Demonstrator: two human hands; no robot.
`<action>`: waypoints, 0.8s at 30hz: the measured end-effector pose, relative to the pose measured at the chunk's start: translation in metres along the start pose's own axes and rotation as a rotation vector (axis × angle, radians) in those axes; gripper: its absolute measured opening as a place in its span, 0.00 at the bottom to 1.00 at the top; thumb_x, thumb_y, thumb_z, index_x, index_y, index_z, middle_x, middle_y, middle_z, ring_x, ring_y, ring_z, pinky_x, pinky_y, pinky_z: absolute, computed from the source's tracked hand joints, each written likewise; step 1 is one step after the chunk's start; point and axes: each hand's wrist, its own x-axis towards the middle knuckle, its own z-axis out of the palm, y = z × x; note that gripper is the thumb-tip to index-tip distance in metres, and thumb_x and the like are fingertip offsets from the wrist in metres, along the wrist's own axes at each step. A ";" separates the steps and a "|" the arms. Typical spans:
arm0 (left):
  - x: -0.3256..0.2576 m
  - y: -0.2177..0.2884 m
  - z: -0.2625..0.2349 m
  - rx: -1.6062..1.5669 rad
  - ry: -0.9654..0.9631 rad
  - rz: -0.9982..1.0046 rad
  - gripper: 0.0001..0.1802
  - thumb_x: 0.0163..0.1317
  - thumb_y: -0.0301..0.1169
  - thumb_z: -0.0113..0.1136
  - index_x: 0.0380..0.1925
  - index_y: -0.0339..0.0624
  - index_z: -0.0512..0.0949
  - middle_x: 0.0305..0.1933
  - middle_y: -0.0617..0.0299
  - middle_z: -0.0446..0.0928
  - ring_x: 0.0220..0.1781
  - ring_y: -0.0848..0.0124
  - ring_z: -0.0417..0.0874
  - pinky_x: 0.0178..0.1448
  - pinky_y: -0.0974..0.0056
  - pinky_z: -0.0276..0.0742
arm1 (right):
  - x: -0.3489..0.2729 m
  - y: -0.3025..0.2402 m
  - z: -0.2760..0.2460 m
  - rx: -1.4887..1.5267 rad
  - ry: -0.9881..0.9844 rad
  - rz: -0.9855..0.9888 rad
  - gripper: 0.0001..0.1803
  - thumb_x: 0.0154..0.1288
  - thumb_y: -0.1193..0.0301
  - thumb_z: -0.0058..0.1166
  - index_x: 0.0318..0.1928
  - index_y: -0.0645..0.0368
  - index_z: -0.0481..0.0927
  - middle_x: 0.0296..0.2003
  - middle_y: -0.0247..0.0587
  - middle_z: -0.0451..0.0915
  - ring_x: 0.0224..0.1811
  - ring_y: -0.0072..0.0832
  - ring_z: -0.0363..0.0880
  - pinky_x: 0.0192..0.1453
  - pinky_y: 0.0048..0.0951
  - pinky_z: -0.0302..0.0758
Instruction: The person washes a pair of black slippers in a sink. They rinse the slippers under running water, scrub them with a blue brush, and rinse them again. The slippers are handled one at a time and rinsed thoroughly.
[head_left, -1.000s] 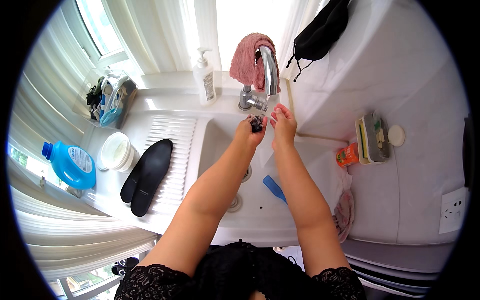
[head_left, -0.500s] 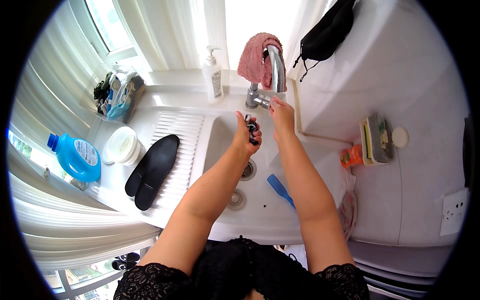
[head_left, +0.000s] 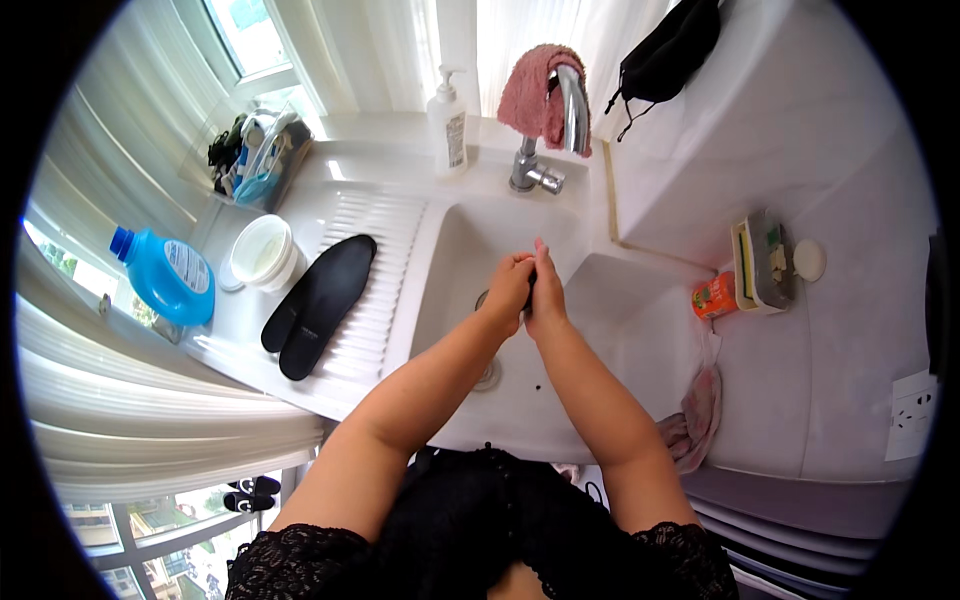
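Left hand (head_left: 509,287) and right hand (head_left: 546,292) press together over the white sink (head_left: 470,235), a small dark item (head_left: 530,290) mostly hidden between them. Black insoles (head_left: 330,300) lie on the ridged surface (head_left: 400,240); pale curtains (head_left: 150,440) line the windows.

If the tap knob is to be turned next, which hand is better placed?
Right, I think. The right hand looks straighter and reaches nearer the tap knob; the left hand looks curled. They are together, a small dark thing showing between them, so the difference is small.
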 end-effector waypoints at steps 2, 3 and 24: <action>0.003 -0.012 -0.012 0.460 0.065 0.334 0.19 0.66 0.38 0.47 0.51 0.39 0.71 0.52 0.48 0.72 0.54 0.59 0.73 0.58 0.58 0.69 | -0.003 0.003 0.003 0.104 -0.042 0.059 0.24 0.68 0.49 0.45 0.51 0.55 0.72 0.52 0.39 0.71 0.53 0.31 0.71 0.57 0.32 0.70; 0.012 -0.020 -0.022 0.694 0.102 0.503 0.21 0.65 0.39 0.47 0.54 0.39 0.70 0.56 0.45 0.71 0.59 0.56 0.71 0.63 0.56 0.65 | -0.004 0.004 0.005 0.155 -0.070 0.091 0.23 0.68 0.49 0.45 0.48 0.55 0.73 0.49 0.37 0.72 0.50 0.29 0.72 0.55 0.32 0.72; -0.068 0.030 -0.052 0.244 -0.129 0.113 0.47 0.60 0.63 0.48 0.69 0.42 0.51 0.68 0.52 0.58 0.71 0.59 0.53 0.71 0.47 0.43 | -0.041 -0.035 -0.023 -0.058 0.029 -0.004 0.27 0.68 0.48 0.43 0.16 0.45 0.55 0.12 0.27 0.54 0.11 0.22 0.51 0.14 0.25 0.47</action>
